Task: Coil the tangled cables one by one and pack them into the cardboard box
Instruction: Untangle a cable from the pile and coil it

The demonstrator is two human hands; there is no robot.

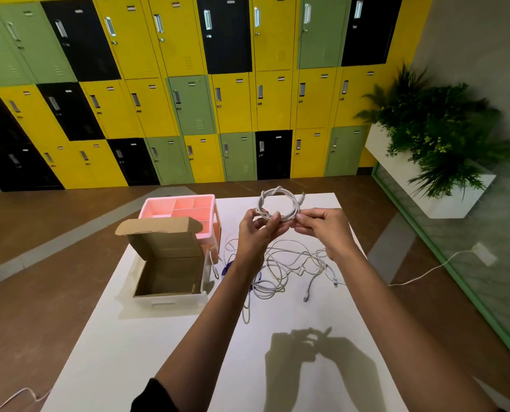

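Both hands hold up a coiled white cable [280, 200] above the white table [164, 346]. My left hand [256, 230] pinches the coil's lower left part. My right hand [322, 226] pinches its lower right part, and a plug end sticks up at the coil's right. Under my hands a tangle of white cables [289, 269] lies on the table, with loose plugs at its right. The cardboard box [170, 263] stands open at the left, lid tipped back, and its inside looks bare.
A pink compartment tray [185, 209] stands behind the box. Something purple [227, 267] lies partly hidden under my left forearm. Lockers fill the wall beyond. A planter [432, 173] stands at the right, and a white cord [426, 272] runs over the floor.
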